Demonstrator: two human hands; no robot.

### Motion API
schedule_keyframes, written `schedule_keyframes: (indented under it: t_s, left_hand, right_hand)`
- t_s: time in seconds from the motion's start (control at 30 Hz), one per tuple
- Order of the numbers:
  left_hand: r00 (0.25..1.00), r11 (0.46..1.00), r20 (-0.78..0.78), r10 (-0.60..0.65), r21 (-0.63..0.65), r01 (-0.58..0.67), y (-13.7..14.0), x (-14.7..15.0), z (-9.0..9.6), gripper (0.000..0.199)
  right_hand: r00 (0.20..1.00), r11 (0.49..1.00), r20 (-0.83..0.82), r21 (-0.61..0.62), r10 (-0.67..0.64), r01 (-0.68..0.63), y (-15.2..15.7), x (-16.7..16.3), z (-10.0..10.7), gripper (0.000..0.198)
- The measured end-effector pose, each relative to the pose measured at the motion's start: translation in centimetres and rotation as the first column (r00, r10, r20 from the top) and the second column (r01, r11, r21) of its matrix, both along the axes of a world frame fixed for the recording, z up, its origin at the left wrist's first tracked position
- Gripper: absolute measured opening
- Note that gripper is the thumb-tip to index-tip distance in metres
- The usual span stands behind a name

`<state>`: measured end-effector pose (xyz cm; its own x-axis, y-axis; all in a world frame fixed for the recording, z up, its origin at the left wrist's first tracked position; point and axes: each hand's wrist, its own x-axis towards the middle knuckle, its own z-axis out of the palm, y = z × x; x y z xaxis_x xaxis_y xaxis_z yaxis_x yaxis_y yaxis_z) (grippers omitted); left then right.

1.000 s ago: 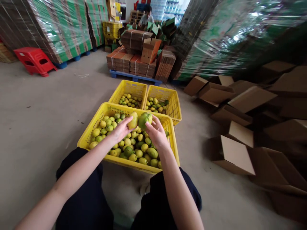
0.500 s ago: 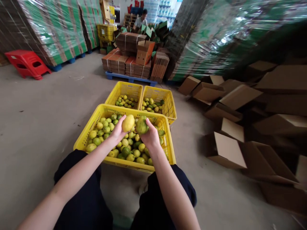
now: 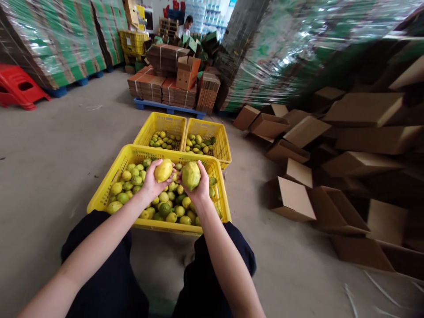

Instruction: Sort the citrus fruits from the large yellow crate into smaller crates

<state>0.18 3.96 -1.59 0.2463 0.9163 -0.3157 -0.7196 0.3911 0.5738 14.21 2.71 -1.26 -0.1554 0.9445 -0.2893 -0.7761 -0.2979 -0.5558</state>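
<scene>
Yellow lemon is gripped by left hand, greener lemon (long axis near-upright in view) by right hand, both over front crate.

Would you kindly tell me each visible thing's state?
Left hand, closed around a yellow lemon
Right hand, closed around a greener lemon
Front crate, open, holding many lemons
Two rear crates, open, partly filled
Orange carton, top open
Cardboard bundles, strapped
Red stool, unoccupied
Green stacks, film-wrapped
Brown boxes, jumbled
</scene>
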Motion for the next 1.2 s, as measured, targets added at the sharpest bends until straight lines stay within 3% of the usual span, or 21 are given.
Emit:
schedule_keyframes:
  t_s: [0.17, 0.33, 0.47, 0.6, 0.83, 1.0, 1.2]
  left_hand:
    - [0.986, 0.986, 0.164, 0.021, 0.161, -0.048, 0.4, 0.1, 0.2, 0.033]
    - [0.931, 0.985, 0.357, 0.07, 0.124, -0.122, 1.6, 1.2, -0.3, 0.036]
    - [0.892, 0.986, 0.433, 0.131, 0.033, -0.161, 2.6, 2.6, -0.8, 0.033]
    - [0.883, 0.979, 0.446, 0.146, 0.063, -0.193, 3.1, 3.8, -1.4, 0.039]
    - [0.927, 0.966, 0.323, 0.193, 0.1, -0.236, 2.9, 3.9, -1.7, 0.041]
    - [0.936, 0.966, 0.268, 0.228, 0.056, -0.251, 3.0, 4.0, -1.6, 0.041]
    - [0.884, 0.968, 0.409, 0.224, 0.012, -0.251, 3.0, 4.2, -1.6, 0.037]
  right_hand:
    - [0.999, 0.979, -0.049, 0.204, 0.015, -0.005, 1.0, 1.0, -0.5, 0.035]
    - [0.997, 0.943, -0.08, 0.329, -0.019, 0.045, 1.9, 1.5, -0.5, 0.049]
    - [0.962, 0.923, -0.186, 0.295, -0.198, 0.247, 3.0, 0.6, -1.2, 0.044]
    - [0.89, 0.894, -0.319, 0.205, -0.325, 0.4, 4.0, -0.8, -2.4, 0.038]
    - [0.898, 0.907, -0.291, 0.168, -0.329, 0.387, 4.3, -1.6, -2.7, 0.039]
    - [0.909, 0.911, -0.249, 0.164, -0.334, 0.379, 4.1, -1.5, -2.5, 0.035]
    - [0.904, 0.907, -0.253, 0.16, -0.345, 0.39, 3.9, -1.6, -2.3, 0.032]
